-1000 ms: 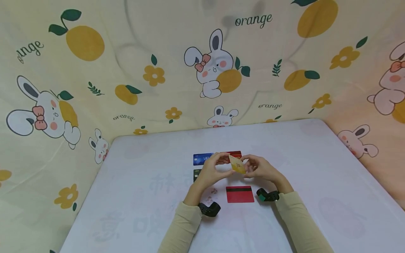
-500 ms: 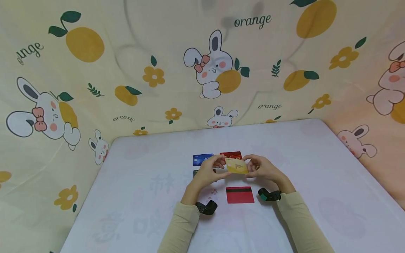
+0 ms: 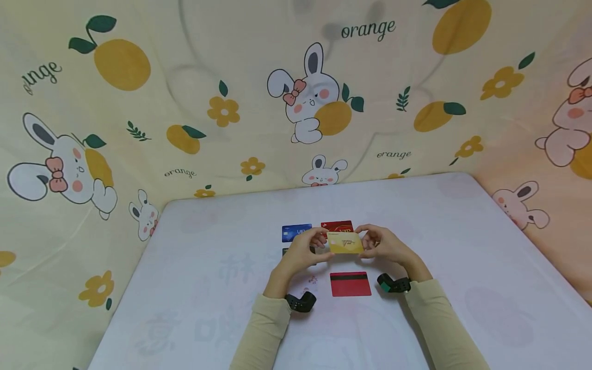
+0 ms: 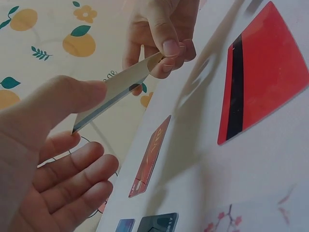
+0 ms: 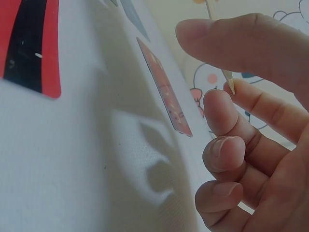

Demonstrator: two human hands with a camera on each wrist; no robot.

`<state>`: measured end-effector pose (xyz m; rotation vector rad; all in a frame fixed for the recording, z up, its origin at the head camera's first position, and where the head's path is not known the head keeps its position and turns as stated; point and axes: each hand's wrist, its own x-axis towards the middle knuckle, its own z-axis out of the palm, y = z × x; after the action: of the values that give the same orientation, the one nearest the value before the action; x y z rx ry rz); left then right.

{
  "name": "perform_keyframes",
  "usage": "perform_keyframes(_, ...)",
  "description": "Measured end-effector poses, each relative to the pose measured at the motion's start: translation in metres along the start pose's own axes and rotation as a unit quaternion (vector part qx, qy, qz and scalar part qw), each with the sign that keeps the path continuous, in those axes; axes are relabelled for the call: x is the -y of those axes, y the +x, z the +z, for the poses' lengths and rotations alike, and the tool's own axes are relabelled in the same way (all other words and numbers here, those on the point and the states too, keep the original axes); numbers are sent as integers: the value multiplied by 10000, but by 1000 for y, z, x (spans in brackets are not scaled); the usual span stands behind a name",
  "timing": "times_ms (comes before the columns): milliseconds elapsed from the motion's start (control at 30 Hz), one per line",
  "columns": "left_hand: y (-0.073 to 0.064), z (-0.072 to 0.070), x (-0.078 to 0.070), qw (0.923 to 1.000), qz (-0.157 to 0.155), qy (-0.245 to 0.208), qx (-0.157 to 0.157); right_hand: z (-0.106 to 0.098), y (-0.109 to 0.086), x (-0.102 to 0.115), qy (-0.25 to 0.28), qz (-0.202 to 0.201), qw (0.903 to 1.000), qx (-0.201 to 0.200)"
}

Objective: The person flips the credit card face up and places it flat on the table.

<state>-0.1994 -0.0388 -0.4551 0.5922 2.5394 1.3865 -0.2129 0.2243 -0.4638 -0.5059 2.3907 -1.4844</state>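
Note:
A yellow bank-style card (image 3: 345, 243) is held up above the table between both hands, its printed face toward the head camera. My left hand (image 3: 301, 253) pinches its left end, with the thumb (image 4: 82, 94) along the edge and the other fingers spread below. At the opposite end my right hand (image 3: 385, 245) pinches the card between thumb and fingers. In the left wrist view the card (image 4: 118, 87) appears tilted, seen from its striped back. Below the hands lies a red card (image 3: 350, 290) with a black stripe, face down on the table.
Behind the held card lies a red VIP card (image 3: 336, 226), partly covered. Left of it is a blue VIP card (image 3: 295, 233). A dark green card (image 4: 158, 223) lies nearer, mostly hidden by my left hand in the head view. White cloth (image 3: 208, 308) covers the table.
The yellow card has turned from an angled, nearly edge-on pose to face the head camera squarely. My left hand has shifted slightly left. The cards on the table stay put.

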Motion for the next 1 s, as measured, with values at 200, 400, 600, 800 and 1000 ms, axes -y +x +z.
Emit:
perform_keyframes(200,0,0,0,10000,-5,66,11,-1,0,-2,-10,-38,10000,-3)
perform_keyframes(400,-1,-1,0,9999,-63,94,21,-1,-1,-2,-114,-125,9998,-51)
perform_keyframes(600,-1,-1,2,9998,-63,165,27,-1,-3,0,-73,27,9999,-114)
perform_keyframes(800,-1,0,5,9997,-101,230,71,-3,-4,0,-75,148,9999,-36)
perform_keyframes(1000,0,2,9,9996,-97,179,177,-6,-5,-2,-34,167,9998,131)
